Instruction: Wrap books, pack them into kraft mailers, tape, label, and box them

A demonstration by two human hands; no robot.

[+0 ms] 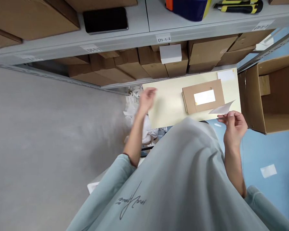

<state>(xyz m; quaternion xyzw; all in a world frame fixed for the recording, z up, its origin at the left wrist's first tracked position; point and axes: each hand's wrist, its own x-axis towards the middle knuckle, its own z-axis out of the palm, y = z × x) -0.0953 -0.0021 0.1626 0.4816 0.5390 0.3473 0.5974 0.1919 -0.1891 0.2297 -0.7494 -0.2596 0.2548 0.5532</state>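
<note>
A flat brown cardboard box (188, 96) with a white label (204, 97) on its top lies on the pale yellow board (168, 93). My right hand (234, 126) pinches a thin white sheet (223, 108) at the box's lower right corner. Over the board's left end is my left hand (147, 98), blurred by motion and apart from the box; whether its fingers hold anything cannot be made out. Another white label (225, 75) lies at the board's upper right.
Shelves hold several cardboard boxes (127, 65), a black phone (106, 20) and yellow-black cutters (240, 7). A large open carton (251, 96) stands right of the board. Crumpled white paper (146, 128) fills a spot below its left end. A paper piece (268, 171) lies on the blue floor.
</note>
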